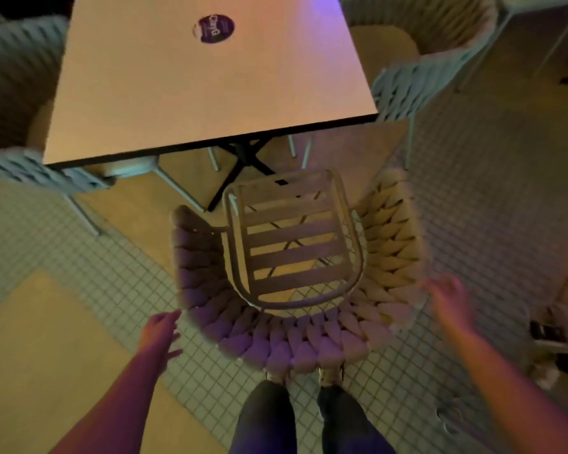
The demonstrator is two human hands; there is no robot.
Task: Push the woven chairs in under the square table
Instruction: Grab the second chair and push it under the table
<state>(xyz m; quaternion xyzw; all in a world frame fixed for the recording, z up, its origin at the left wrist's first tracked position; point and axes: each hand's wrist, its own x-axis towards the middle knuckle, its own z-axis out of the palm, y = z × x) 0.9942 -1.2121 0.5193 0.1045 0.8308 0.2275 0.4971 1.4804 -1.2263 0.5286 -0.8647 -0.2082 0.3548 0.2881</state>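
Woven chair [295,322] standing clear of the square table [210,86], its slatted seat facing it; left hand [159,329] and right hand [448,298] open, empty, flanking the padded backrest, probably the firmest hold on a seemingly light frame.
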